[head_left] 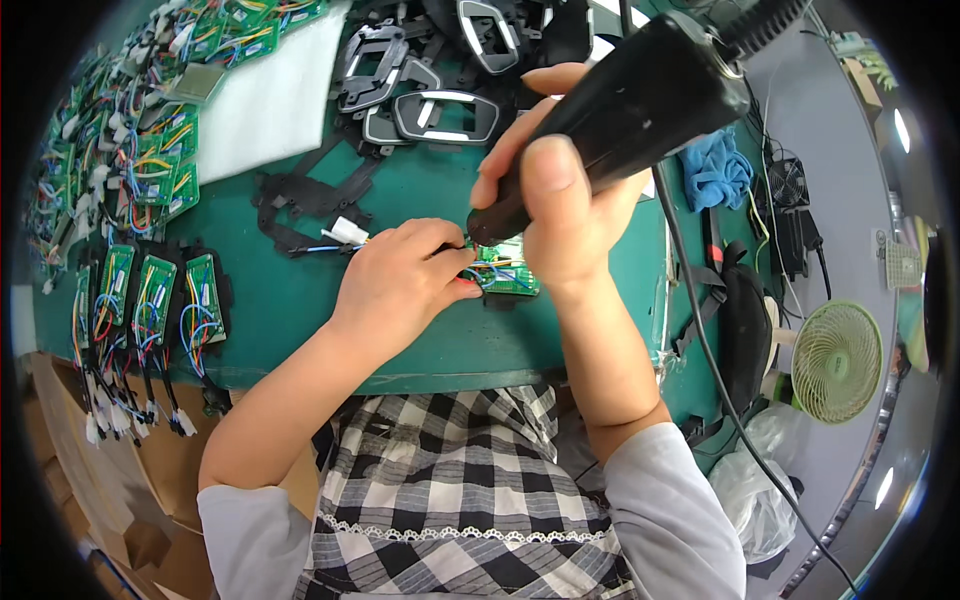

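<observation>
My right hand (565, 205) grips a thick black power tool (625, 110) with a cable, its tip pointing down onto a green circuit board (508, 272) on the green table (300, 290). My left hand (400, 280) pinches the board's coloured wires and holds the board in place just left of the tool tip. A white connector (349, 232) on those wires lies just above my left hand. The board is mostly hidden under both hands.
Three wired green boards (155, 295) lie in black holders at the left edge, with several more piled at the far left. Black plastic frames (445, 115) and a white foam sheet (275, 95) lie at the back. A blue cloth (715, 170) and a small fan (836, 360) are at the right.
</observation>
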Motion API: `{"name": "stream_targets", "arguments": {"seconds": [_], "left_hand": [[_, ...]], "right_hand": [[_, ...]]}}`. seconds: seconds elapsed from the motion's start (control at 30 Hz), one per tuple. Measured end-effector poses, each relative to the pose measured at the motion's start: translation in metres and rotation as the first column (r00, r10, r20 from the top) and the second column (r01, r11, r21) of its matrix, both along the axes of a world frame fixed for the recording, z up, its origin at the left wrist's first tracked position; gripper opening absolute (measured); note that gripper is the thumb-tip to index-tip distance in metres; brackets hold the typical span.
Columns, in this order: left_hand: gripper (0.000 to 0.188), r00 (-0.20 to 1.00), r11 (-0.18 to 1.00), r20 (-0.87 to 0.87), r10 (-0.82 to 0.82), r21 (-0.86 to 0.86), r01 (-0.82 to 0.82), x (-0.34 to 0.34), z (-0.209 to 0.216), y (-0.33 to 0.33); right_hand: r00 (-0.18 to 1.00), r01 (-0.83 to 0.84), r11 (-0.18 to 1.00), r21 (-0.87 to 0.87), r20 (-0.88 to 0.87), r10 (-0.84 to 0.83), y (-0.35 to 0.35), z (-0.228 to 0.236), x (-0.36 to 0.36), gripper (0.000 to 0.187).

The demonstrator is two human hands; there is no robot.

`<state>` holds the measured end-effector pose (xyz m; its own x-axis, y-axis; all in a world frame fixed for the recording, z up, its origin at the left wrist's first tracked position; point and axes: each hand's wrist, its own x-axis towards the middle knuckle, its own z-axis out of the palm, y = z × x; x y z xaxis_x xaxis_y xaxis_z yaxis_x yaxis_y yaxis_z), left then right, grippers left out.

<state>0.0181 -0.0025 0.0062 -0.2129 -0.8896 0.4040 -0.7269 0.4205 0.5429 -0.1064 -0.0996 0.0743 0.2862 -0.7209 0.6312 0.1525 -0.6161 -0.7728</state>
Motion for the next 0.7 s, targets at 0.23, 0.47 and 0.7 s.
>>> {"name": "stream_targets", "arguments": {"seconds": [0.23,0.47,0.7], "left_hand": [[0.041,0.987,1.000,0.162,-0.004,-0.013,0.006,-0.004,0.012,0.002],[0.020,1.000,0.998,0.017,-0.025,0.062,0.024,0.002,0.005,-0.006],[0.012,0.997,0.993,-0.081,0.013,0.120,-0.003,0.002,0.004,-0.006]], "right_hand": [[0.899,0.435,0.891,-0.130,0.125,-0.420,-0.034,0.066,-0.069,0.063],[0.904,0.415,0.901,-0.127,0.172,-0.392,-0.040,0.059,-0.064,0.062],[0.886,0.459,0.877,-0.141,0.149,-0.439,-0.036,0.053,-0.058,0.061]]}}
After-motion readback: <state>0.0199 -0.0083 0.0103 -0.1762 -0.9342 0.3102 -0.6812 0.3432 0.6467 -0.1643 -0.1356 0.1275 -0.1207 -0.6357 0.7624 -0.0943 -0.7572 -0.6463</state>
